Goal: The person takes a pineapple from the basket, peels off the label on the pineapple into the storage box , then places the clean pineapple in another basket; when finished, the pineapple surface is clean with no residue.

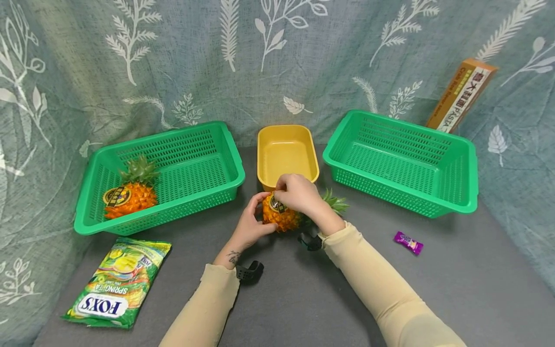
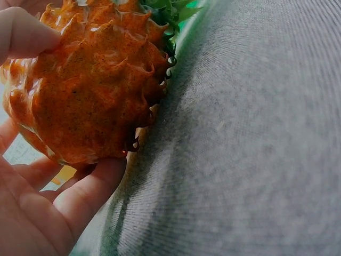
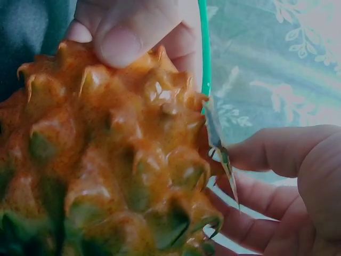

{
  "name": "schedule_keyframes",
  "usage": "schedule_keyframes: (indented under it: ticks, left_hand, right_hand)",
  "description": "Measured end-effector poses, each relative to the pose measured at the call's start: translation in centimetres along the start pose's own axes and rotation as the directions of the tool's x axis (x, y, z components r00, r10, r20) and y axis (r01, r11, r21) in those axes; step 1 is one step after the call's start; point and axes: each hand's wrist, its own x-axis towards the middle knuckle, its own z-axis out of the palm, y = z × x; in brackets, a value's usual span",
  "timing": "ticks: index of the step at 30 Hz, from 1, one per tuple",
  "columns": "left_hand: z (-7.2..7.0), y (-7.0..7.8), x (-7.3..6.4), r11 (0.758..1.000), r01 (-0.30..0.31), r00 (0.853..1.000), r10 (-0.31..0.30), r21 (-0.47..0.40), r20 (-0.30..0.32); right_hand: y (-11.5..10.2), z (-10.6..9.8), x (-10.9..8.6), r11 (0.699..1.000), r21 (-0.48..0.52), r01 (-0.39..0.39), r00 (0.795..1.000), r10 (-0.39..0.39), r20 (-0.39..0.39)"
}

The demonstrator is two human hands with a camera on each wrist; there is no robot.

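Observation:
An orange pineapple (image 1: 284, 219) with a black-and-gold label (image 1: 276, 205) lies on its side in front of the yellow bin, leaves to the right. My left hand (image 1: 256, 219) grips its base end, thumb on the near side and fingers at the far side. In the left wrist view the spiky orange skin (image 2: 101, 85) fills the grasp. Above it my right hand (image 1: 299, 193) reaches over the fruit and pinches the label. From the right wrist view, that label (image 3: 221, 144) stands edge-on at the skin, beside the right thumb (image 3: 266, 152).
A green basket (image 1: 195, 202) at left holds another labelled pineapple (image 1: 132, 197). Behind my hands stands a yellow bin (image 1: 288, 154), with a second green basket (image 1: 399, 193) at right. A Fox's candy bag (image 1: 119, 284), purple wrapped sweet (image 1: 408, 243) and pasta box (image 1: 461, 94) are around them.

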Motion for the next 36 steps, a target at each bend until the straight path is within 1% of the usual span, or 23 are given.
schedule_keyframes:
  ticks: [6, 12, 15, 17, 19, 23, 27, 30, 33, 34, 36]
  left_hand:
    - [0.0, 0.0, 0.0, 1.000, -0.007, 1.000, 0.007, -0.003, 0.003]
    - [0.0, 0.0, 0.1, 1.000, 0.002, 1.000, -0.002, 0.002, 0.004]
    - [0.0, 0.1, 0.2, 1.000, 0.009, 1.000, -0.009, 0.005, 0.001]
    - [-0.1, 0.1, 0.2, 1.000, 0.010, 1.000, -0.010, 0.005, 0.003]
    - [0.0, 0.1, 0.2, 1.000, 0.011, 1.000, -0.011, 0.000, 0.007]
    - [0.0, 0.1, 0.2, 1.000, 0.016, 1.000, -0.016, -0.010, 0.010]
    - [0.0, 0.3, 0.1, 0.999, 0.033, 0.999, -0.033, -0.009, 0.010]
    - [0.1, 1.3, -0.2, 0.999, 0.048, 0.999, -0.048, -0.018, 0.016]
    - [0.2, 2.4, -0.5, 0.998, 0.060, 0.998, -0.059, -0.025, 0.021]
    - [0.2, 2.6, -0.6, 0.998, 0.061, 0.998, -0.061, -0.023, 0.021]
    - [0.2, 2.5, -0.6, 0.997, 0.068, 0.997, -0.068, -0.025, 0.020]
  right_hand:
    - [-0.4, -0.4, -0.6, 0.994, 0.057, 0.093, 0.994, -0.090, -0.060]
    - [-1.3, -1.6, -1.5, 0.975, 0.086, 0.204, 0.975, -0.194, -0.104]
    - [-1.7, -2.9, -1.5, 0.969, 0.056, 0.241, 0.962, -0.231, -0.147]
    - [-1.8, -3.9, -1.2, 0.971, 0.007, 0.237, 0.957, -0.233, -0.173]
    - [-1.9, -4.9, -0.7, 0.975, -0.053, 0.217, 0.959, -0.223, -0.178]
    - [-1.7, -6.6, 0.7, 0.972, -0.181, 0.149, 0.978, -0.172, -0.120]
    - [-1.1, -7.3, 2.3, 0.944, -0.305, 0.126, 0.986, -0.152, -0.062]
    - [-0.4, -7.1, 3.6, 0.924, -0.360, 0.126, 0.990, -0.141, -0.016]
    - [0.4, -6.5, 4.7, 0.905, -0.404, 0.130, 0.992, -0.121, 0.047]
    - [0.6, -6.2, 5.0, 0.898, -0.420, 0.131, 0.991, -0.114, 0.066]
    - [1.1, -5.7, 5.5, 0.877, -0.460, 0.140, 0.989, -0.104, 0.103]
